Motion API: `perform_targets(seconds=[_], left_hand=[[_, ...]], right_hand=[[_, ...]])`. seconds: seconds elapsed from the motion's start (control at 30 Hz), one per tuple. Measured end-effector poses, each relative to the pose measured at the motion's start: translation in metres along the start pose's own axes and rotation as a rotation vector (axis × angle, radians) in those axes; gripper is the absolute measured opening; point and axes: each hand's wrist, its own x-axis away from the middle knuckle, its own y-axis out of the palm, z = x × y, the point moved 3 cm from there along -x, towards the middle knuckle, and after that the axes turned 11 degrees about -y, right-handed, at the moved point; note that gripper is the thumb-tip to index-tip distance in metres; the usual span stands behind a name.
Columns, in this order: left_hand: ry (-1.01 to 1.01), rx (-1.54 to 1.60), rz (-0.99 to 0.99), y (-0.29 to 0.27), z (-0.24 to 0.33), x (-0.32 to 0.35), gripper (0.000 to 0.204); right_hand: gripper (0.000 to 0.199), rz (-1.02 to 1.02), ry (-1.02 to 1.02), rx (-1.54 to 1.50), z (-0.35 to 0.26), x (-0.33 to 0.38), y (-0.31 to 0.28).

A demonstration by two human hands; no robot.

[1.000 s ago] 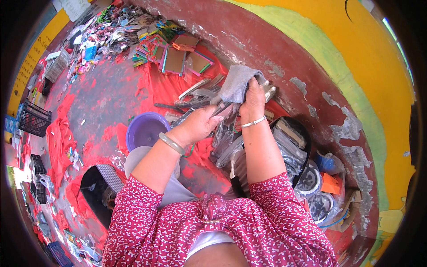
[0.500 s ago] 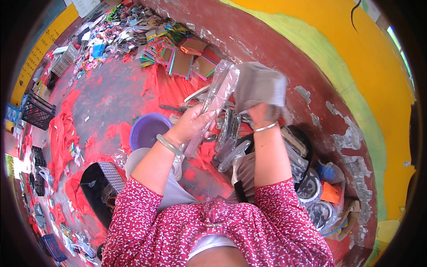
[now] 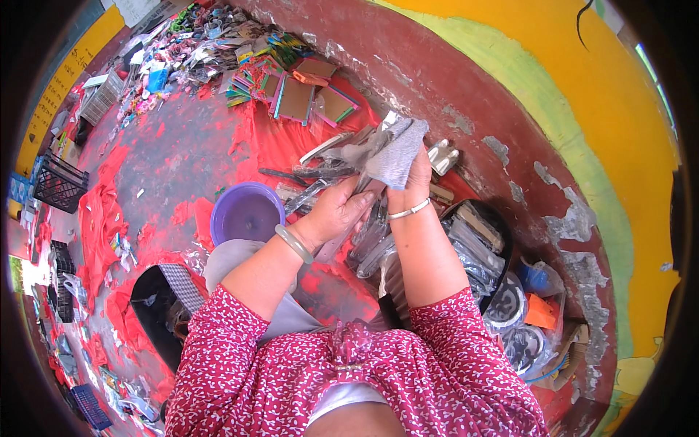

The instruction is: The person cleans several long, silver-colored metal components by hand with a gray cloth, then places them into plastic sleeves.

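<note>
In front of me, my left hand (image 3: 336,213) is closed around a long, flat, pinkish item (image 3: 329,252) in a clear plastic sleeve; its exact kind is unclear. A grey cloth (image 3: 397,156) is in my right hand (image 3: 418,175). The cloth lies folded over the far end of the pinkish item, so that end is hidden. Below and beyond my hands lie several plastic-wrapped long items (image 3: 375,226), partly covered by my hands and forearms.
A purple basin (image 3: 217,218) stands left of my left hand. Right of my right forearm is a black tub (image 3: 507,251) of wrapped items, near the peeling red wall (image 3: 466,80). A black bin (image 3: 149,320) is by my left leg. Notebooks (image 3: 295,102) are piled far ahead.
My right hand has brought the grey cloth left and down onto the far end of the pinkish item. My left hand has shifted slightly right and stays closed on it.
</note>
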Motion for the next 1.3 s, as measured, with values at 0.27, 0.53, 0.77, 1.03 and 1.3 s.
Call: perform_targets(seconds=[0.27, 0.53, 0.77, 1.03, 1.3], left_hand=[[-0.031, -0.034, 0.034, -0.011, -0.007, -0.001, 0.018], [-0.155, -0.076, -0.036, -0.006, -0.004, 0.001, 0.028], [-0.271, 0.596, -0.337, -0.001, -0.003, 0.005, 0.046], [-0.129, 0.561, -0.153, -0.015, 0.007, 0.004, 0.041], [0.006, 0.16, 0.119, -0.038, 0.004, -0.001, 0.047]], right_hand=[[0.021, 0.022, 0.016, 0.244, -0.025, -0.006, 0.007], [0.021, 0.062, 0.023, 0.08, -0.01, -0.004, -0.008], [0.036, -0.074, 0.078, -0.07, -0.003, 0.002, 0.002], [0.057, 0.29, -0.061, 0.223, -0.016, -0.013, -0.004], [0.044, -0.236, -0.037, 0.633, -0.019, -0.023, -0.02]])
